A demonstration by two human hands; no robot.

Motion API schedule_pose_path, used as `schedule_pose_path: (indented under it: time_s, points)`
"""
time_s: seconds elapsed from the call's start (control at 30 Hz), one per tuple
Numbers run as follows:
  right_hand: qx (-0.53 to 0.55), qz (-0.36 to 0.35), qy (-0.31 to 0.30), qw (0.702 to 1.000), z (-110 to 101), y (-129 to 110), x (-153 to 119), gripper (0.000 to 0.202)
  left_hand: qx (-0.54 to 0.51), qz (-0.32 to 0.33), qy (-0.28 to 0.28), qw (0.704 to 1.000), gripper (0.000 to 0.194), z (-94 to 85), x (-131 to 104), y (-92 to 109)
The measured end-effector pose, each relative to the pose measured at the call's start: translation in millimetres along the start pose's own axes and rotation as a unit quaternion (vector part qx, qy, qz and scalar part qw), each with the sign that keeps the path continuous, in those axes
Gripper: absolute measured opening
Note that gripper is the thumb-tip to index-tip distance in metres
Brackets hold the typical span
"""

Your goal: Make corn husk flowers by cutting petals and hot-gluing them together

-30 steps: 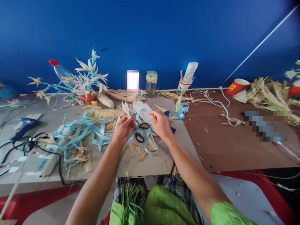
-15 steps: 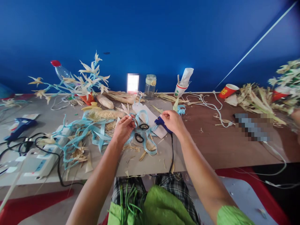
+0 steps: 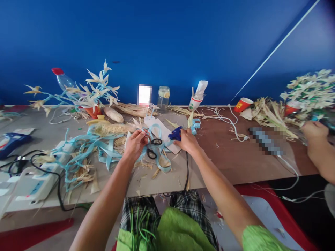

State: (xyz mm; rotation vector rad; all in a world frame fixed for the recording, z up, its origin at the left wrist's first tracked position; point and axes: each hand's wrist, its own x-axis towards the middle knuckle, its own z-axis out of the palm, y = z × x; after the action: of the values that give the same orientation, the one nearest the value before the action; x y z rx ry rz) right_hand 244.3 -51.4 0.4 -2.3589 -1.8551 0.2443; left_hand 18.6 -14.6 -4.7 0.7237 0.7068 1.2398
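Between the fingertips of my left hand [image 3: 136, 142] is a small pale husk flower [image 3: 138, 124], its petals pointing up. My right hand [image 3: 187, 139] is wrapped round a dark blue glue gun [image 3: 176, 134], its nozzle side turned left and its black cable [image 3: 187, 170] hanging down. Black-handled scissors [image 3: 151, 153] lie between my hands, among loops of light blue ribbon [image 3: 164, 168]. A white card [image 3: 162, 130] lies behind them. More blue ribbon [image 3: 112, 155] and a husk bundle [image 3: 115, 128] are beside my left hand.
A husk flower arrangement [image 3: 101, 83], a clear jar [image 3: 163, 97] and a white cup [image 3: 195, 103] stand at the back. A power strip [image 3: 48, 177] and another glue gun [image 3: 15, 143] lie left. At the right are a phone [image 3: 265, 140], a red cup [image 3: 243, 104] and another person's hand [image 3: 314, 130].
My right hand has closed round the blue glue gun, which it only touched from above before. The view has shifted right, and the other person's hand and forearm show more fully.
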Motion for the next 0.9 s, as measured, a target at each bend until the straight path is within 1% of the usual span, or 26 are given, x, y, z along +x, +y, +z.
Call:
schedule_pose_path:
  time_s: [0.1, 0.33, 0.37, 0.43, 0.5, 0.53, 0.57, 0.6, 0.63, 0.67, 0.7, 0.73, 0.77, 0.8, 0.83, 0.9]
  points:
    - [0.011, 0.014, -0.011, 1.0, 0, 5, -2, 0.06, 0.009, 0.001, -0.007, 1.0, 0.022, -1.7, 1, -2]
    - [0.019, 0.005, -0.042, 0.999, 0, 4, 0, 0.042, 0.011, -0.006, -0.003, 1.0, 0.022, -2.8, 1, -2]
    - [0.027, 0.001, -0.037, 0.999, 1, 5, 1, 0.039, 0.007, -0.006, -0.002, 1.0, 0.022, -2.6, 1, -2]
    - [0.06, -0.006, -0.007, 0.998, 2, 9, 4, 0.033, -0.003, -0.005, -0.002, 1.0, 0.023, -2.2, 0, 0]
    - [0.123, -0.007, 0.037, 0.992, 2, 16, 7, 0.026, -0.011, -0.003, -0.004, 1.0, 0.023, -1.9, 0, 1]
    - [0.171, -0.004, 0.057, 0.984, 2, 19, 8, 0.022, -0.013, -0.002, -0.004, 1.0, 0.023, -2.0, 0, 1]
    - [0.236, 0.003, 0.072, 0.969, 0, 23, 9, 0.02, -0.014, -0.001, -0.002, 1.0, 0.023, -2.1, 0, 1]
    - [0.319, 0.008, 0.077, 0.945, -2, 25, 9, 0.02, -0.015, -0.001, -0.001, 1.0, 0.023, -2.4, 0, 1]
    - [0.412, 0.007, 0.072, 0.908, -5, 27, 7, 0.022, -0.014, 0.0, 0.001, 1.0, 0.024, -2.7, 0, 1]
    - [0.506, -0.002, 0.056, 0.861, -8, 28, 5, 0.025, -0.012, 0.0, 0.003, 1.0, 0.024, -3.1, 0, 0]
    - [0.591, -0.018, 0.033, 0.806, -12, 27, 2, 0.029, -0.008, 0.001, 0.003, 1.0, 0.024, -3.4, 0, 0]
    - [0.655, -0.043, 0.005, 0.754, -15, 25, -1, 0.032, -0.003, 0.002, 0.002, 1.0, 0.024, -3.7, 0, -1]
    - [0.698, -0.067, -0.024, 0.713, -18, 22, -5, 0.034, 0.003, 0.004, 0.0, 1.0, 0.024, -3.9, 1, -1]
    - [0.721, -0.084, -0.053, 0.686, -20, 18, -9, 0.034, 0.01, 0.008, 0.0, 1.0, 0.023, -4.0, 1, -2]
    - [0.73, -0.096, -0.082, 0.671, -21, 13, -13, 0.034, 0.016, 0.013, 0.001, 1.0, 0.023, -4.1, 1, -2]
    - [0.728, -0.117, -0.131, 0.663, -19, 4, -18, 0.032, 0.033, 0.023, 0.009, 0.999, 0.022, -4.0, 1, -2]
